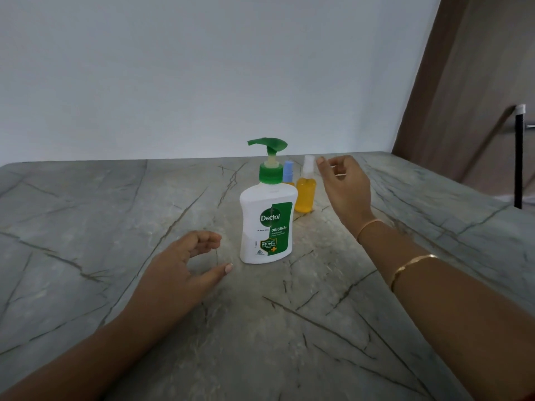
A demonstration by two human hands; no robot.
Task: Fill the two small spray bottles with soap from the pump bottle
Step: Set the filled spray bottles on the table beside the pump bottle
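Observation:
A white pump bottle (267,224) with a green pump head and a Dettol label stands upright mid-table. Behind it to the right stands a small spray bottle (305,195) full of orange liquid, with a clear cap. A second small spray bottle (287,172) with a blue cap is mostly hidden behind the pump bottle's neck. My right hand (344,186) hovers just right of the clear cap, fingers loosely curled, holding nothing. My left hand (185,264) rests on the table left of the pump bottle, thumb out, fingers relaxed and apart from it.
The grey veined stone table (115,227) runs back to a pale wall. A brown wooden panel (463,96) rises at the right, with a black pole (518,157) topped in white beside the table's right edge.

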